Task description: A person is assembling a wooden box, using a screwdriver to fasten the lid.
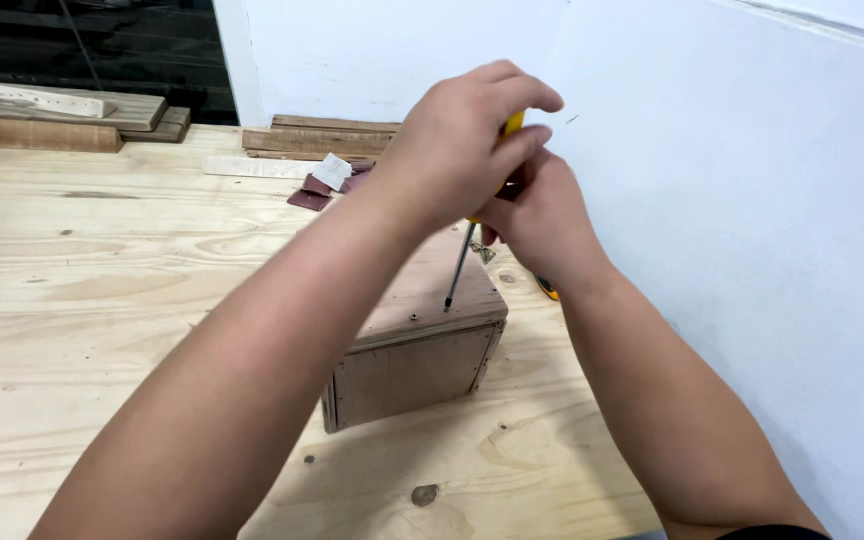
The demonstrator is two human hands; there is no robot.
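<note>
A small brown wooden box stands on the plywood workbench. A screwdriver with a yellow handle stands nearly upright with its tip on the box's top, near the front right corner. My left hand is wrapped over the top of the handle. My right hand grips the handle just behind and below the left hand. Most of the handle is hidden by the two hands. A screw head shows on the box top, left of the tip.
Wood offcuts lie along the back wall, with sandpaper scraps in front of them. More planks are stacked at the far left. A white wall runs close along the right side. A small yellow object lies behind the box.
</note>
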